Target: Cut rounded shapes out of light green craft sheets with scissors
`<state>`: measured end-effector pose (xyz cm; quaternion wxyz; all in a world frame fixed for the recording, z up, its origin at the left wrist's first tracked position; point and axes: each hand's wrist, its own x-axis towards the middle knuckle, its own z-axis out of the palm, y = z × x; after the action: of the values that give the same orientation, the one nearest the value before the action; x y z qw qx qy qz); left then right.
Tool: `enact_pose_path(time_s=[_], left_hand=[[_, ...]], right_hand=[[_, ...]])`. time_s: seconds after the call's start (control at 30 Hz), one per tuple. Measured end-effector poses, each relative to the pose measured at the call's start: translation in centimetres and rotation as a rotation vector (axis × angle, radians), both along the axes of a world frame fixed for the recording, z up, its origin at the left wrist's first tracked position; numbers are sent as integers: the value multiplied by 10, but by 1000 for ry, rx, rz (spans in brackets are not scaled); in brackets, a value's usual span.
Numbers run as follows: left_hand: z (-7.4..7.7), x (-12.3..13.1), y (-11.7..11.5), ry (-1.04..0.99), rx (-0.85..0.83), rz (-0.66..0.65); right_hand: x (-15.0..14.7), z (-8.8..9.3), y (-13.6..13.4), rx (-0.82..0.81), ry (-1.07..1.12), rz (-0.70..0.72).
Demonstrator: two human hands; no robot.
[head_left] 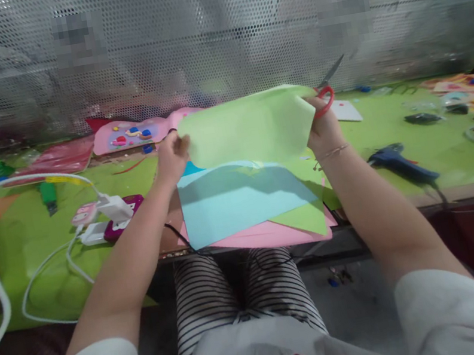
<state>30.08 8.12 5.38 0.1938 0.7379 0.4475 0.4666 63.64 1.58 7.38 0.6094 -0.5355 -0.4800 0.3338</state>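
**Green sheet held up by both edges above the paper stack**

While it is held clear of the surface (39, 247), the light green sheet (247, 127) is seen to bow and droop between the two hands, so it is judged to be thin, light and floppy, most likely craft paper or thin foam sheet; which of the two cannot be told. The left hand (172, 155) is closed in a pinch on the sheet's left edge, and the right hand (321, 124) is closed on its upper right corner, where a fold is raised. Red-handled scissors (326, 90) are carried in that same right hand, with the blades pointing up and away behind the sheet.

Little grip is thought to be needed for so light a thing, but creasing or tearing is to be expected if it is squeezed hard or pulled at one corner. A hold at two opposite edges, as shown, is judged the safest, since the sheet is kept taut and flat that way.

Just below the sheet, a blue sheet (240, 198) lies on a pink sheet (269, 235) and a further green piece (305, 217) at the near edge of the surface. A blue glue gun (398, 162) rests to the right, well apart, and a white charger with its cable (110, 208) lies to the left.
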Motion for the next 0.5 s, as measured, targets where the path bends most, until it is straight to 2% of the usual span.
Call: enact_pose_path(time_s=[0.1,0.17,0.27,0.4,0.43,0.5], left_hand=[[10,-4,0,-123,-42,60],[15,-9,2,-132,-117,45],[17,-20,6,102,-211,82],[11,-29,7,507,-149,271],[10,-29,7,540,-111,292],[8,-25,4,529,-46,230]], right_hand=[[-4,0,0,13,34,-18],[-5,-1,0,37,39,-20],[-5,-5,2,31,11,-31],[-10,-13,3,-152,-109,-24],[-13,-14,3,-190,-135,-12],[-22,-16,2,-227,-186,32]])
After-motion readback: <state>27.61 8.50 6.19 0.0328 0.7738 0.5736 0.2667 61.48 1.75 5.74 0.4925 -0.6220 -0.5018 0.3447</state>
